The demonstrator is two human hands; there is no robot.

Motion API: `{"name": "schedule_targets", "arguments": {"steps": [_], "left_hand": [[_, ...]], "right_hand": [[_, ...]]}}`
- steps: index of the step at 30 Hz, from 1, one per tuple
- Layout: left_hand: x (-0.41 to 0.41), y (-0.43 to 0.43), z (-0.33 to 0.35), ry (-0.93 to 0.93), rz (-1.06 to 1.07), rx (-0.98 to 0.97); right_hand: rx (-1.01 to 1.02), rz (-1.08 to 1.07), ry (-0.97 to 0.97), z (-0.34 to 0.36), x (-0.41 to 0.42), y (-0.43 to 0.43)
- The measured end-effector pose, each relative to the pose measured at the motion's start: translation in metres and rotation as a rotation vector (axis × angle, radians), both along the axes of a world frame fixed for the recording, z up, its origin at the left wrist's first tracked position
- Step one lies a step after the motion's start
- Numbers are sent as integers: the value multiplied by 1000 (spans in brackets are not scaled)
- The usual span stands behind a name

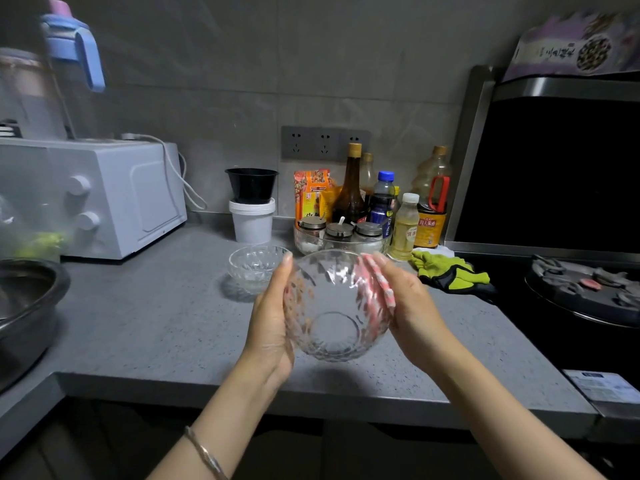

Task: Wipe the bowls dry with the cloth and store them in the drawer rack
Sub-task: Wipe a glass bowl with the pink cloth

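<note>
Palms press a large clear faceted glass bowl (336,306) from both sides at the centre of the frame. The left hand (273,320) lies flat against its left wall and the right hand (408,299) against its right wall. The fingers of each are nearly straight and point away, not hooked over the rim. The bowl is held above the grey speckled countertop (166,323) with its mouth toward the camera, probably for a check for wetness or for carrying. No cloth shows in either hand. Just up and left, a smaller clear cut-glass bowl (256,266) stands upright on the counter, likely awaiting its turn. Right of centre lie yellow-green work gloves (450,271). The drawer rack is out of view.
</note>
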State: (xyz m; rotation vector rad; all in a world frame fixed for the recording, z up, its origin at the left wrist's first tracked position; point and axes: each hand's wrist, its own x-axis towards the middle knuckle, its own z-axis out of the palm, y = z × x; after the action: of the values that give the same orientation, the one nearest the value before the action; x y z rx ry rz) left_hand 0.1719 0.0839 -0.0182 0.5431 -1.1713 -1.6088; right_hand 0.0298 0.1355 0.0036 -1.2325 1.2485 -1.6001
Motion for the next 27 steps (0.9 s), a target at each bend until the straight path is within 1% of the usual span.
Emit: {"name": "schedule_targets", "arguments": {"steps": [2,4,6,7,9,11,14,17,19,22,24,25,26,27], "left_hand": [[2,-1,-2,-18,-9,-17],[6,-4,2,-114,-46,-99],[10,-5,8,-254,-94,-207],[10,-5,10,-284,-118,-232],[7,-4,11,-257,-137,-228],[2,0,10,-144,-107,-177],[-3,5,7,15,-48,-65],[-4,0,6,129,3,93],[-4,-5,5,188,38,201],[-4,-9,1,227,93,312],[0,-15,-4,221,128,376],[1,-17,-6,215,138,401],[2,-19,-7,217,138,420],[1,-19,-8,202,135,427]], "right_hand": [[24,8,1,1,-2,3],[51,50,54,10,-10,3],[91,113,171,23,-12,5],[106,146,227,27,-12,5],[131,165,267,28,-9,4],[125,137,213,28,-7,4],[72,38,4,18,-4,1],[25,-29,-199,-11,9,3],[46,-48,-255,-32,21,5],[73,-160,-290,-47,24,3],[27,-241,-335,-42,17,1],[-45,-273,-303,-37,12,1],[-145,-301,-219,-31,9,1],[-260,-304,-94,-23,8,2]]}}
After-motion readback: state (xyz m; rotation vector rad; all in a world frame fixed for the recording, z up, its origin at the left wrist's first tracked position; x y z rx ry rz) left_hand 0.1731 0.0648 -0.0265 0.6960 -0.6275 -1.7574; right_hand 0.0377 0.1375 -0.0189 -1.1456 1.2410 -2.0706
